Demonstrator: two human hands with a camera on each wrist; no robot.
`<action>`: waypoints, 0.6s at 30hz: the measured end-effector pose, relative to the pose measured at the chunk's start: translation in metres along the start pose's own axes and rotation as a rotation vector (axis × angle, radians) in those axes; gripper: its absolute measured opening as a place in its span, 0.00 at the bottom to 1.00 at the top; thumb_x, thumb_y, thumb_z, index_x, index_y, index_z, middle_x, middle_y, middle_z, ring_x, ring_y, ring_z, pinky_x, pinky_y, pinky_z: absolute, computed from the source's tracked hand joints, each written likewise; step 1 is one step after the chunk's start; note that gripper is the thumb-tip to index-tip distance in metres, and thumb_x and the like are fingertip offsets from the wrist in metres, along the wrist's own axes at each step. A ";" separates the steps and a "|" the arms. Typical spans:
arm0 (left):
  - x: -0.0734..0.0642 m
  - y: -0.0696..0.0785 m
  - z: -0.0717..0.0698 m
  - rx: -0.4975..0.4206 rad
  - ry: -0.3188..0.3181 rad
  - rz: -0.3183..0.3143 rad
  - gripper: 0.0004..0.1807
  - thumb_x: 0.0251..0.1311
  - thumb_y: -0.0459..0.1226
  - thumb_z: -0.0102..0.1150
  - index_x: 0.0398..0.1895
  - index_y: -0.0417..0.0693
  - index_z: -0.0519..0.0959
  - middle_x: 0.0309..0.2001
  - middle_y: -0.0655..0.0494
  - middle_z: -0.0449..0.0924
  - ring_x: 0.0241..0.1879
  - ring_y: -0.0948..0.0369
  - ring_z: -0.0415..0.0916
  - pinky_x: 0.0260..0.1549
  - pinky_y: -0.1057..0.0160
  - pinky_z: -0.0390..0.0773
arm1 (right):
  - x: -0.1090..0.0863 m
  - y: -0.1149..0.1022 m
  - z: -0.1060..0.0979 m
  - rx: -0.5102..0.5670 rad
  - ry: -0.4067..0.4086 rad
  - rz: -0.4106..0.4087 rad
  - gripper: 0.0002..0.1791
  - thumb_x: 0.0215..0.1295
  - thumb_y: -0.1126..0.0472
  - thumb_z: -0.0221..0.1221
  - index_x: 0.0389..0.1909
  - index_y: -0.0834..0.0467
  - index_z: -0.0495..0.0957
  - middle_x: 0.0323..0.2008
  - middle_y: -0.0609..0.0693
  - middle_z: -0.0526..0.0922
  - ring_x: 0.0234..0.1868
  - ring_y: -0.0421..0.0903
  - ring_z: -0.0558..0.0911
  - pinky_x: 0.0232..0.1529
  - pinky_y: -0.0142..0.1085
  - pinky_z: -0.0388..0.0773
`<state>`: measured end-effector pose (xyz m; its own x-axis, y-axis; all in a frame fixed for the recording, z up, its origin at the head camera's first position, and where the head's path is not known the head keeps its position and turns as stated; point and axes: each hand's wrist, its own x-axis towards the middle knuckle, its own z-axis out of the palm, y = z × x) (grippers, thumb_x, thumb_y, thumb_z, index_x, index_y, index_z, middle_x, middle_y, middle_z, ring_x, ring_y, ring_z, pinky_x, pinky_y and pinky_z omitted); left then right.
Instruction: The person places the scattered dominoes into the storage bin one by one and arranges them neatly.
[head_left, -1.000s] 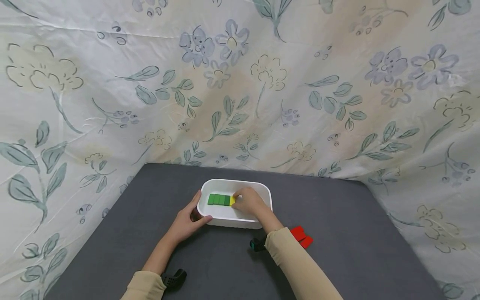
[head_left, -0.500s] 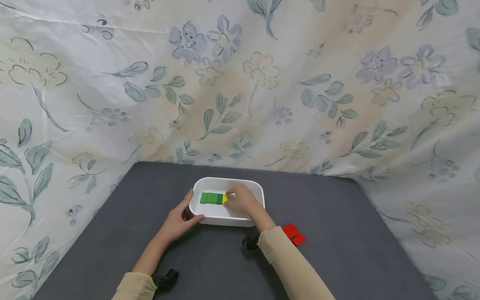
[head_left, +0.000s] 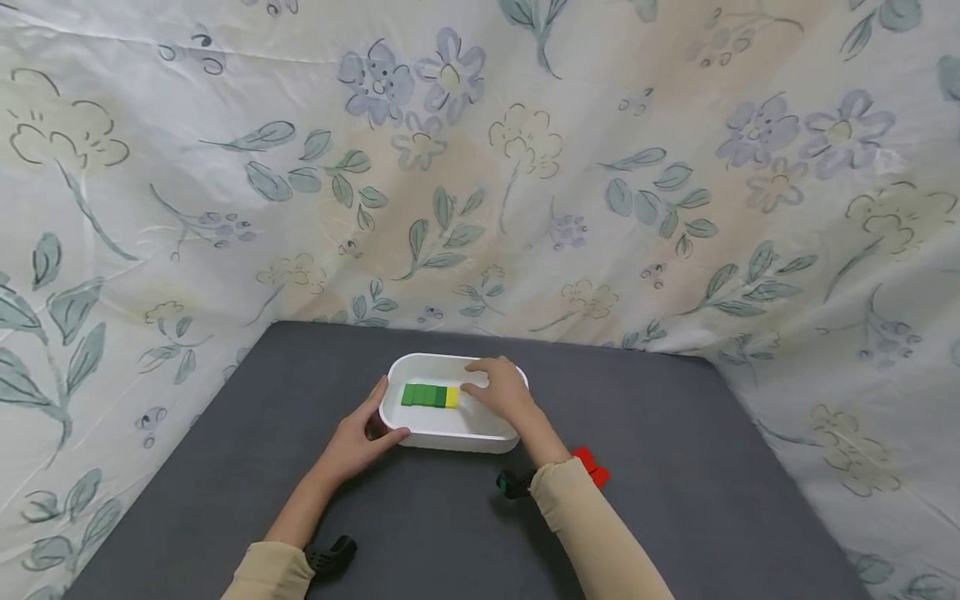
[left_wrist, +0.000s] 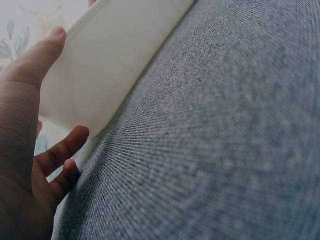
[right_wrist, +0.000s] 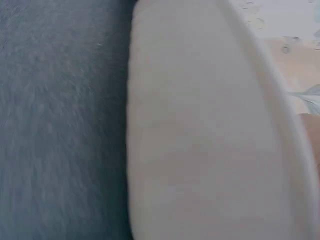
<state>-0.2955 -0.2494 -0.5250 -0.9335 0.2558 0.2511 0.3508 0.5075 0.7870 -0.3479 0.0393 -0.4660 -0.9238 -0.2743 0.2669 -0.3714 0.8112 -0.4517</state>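
Note:
A white plastic tub (head_left: 457, 442) stands on the dark grey table, toward its back. My left hand (head_left: 357, 443) holds the tub's left end, thumb at the near rim and fingers round the side; the left wrist view has the thumb on the rim and some fingers low by the base. Inside lies a row of several green tiles (head_left: 423, 395) with a yellow tile (head_left: 452, 397) against its right end. Over the tub's right half is my right hand (head_left: 506, 392), thumb and finger apart and holding nothing, just right of the yellow tile.
Red pieces (head_left: 589, 465) lie on the table (head_left: 675, 483) right of the tub, partly covered by my right forearm. Floral cloth (head_left: 525, 250) hangs behind the table and along both sides. Each wrist wears a black camera strap.
My right hand has let go of the yellow tile and moved a little right, fingers spread. The tile stays beside the green row. The left hand keeps its place on the tub.

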 end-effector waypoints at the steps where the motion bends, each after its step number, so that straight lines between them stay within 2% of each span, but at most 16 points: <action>1: 0.000 0.000 0.000 -0.002 -0.001 0.000 0.56 0.62 0.48 0.77 0.87 0.47 0.53 0.79 0.45 0.66 0.37 0.60 0.73 0.35 0.66 0.74 | -0.003 0.002 -0.004 0.013 0.016 0.004 0.18 0.68 0.55 0.73 0.55 0.58 0.89 0.55 0.54 0.89 0.51 0.56 0.84 0.56 0.51 0.79; 4: 0.000 0.002 0.002 -0.016 0.003 -0.012 0.56 0.62 0.48 0.77 0.86 0.47 0.53 0.76 0.45 0.69 0.37 0.60 0.73 0.35 0.65 0.74 | -0.014 0.010 -0.017 0.041 0.055 0.018 0.19 0.68 0.55 0.72 0.56 0.57 0.88 0.56 0.54 0.89 0.47 0.55 0.82 0.48 0.49 0.80; 6: 0.000 0.002 0.004 -0.029 -0.005 -0.019 0.57 0.62 0.48 0.77 0.87 0.47 0.52 0.75 0.44 0.71 0.37 0.61 0.74 0.35 0.66 0.75 | -0.023 0.016 -0.024 0.045 0.083 0.026 0.19 0.68 0.56 0.73 0.57 0.58 0.88 0.57 0.54 0.89 0.48 0.56 0.82 0.48 0.49 0.80; 11: 0.004 0.003 0.009 -0.054 -0.040 -0.006 0.57 0.64 0.51 0.75 0.87 0.49 0.49 0.80 0.46 0.63 0.38 0.61 0.76 0.38 0.65 0.77 | -0.048 0.031 -0.047 0.038 0.184 0.045 0.20 0.65 0.59 0.74 0.56 0.61 0.88 0.54 0.56 0.89 0.47 0.59 0.81 0.46 0.51 0.79; 18: 0.004 0.001 0.002 -0.035 -0.009 -0.020 0.57 0.63 0.49 0.76 0.87 0.51 0.50 0.79 0.47 0.65 0.38 0.61 0.75 0.38 0.65 0.76 | -0.068 0.048 -0.070 0.043 0.229 0.075 0.21 0.67 0.57 0.73 0.59 0.58 0.87 0.56 0.57 0.88 0.47 0.56 0.79 0.47 0.53 0.78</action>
<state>-0.2986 -0.2461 -0.5250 -0.9396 0.2534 0.2301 0.3291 0.4839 0.8109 -0.2962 0.1329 -0.4461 -0.9057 -0.0858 0.4151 -0.3106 0.8008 -0.5121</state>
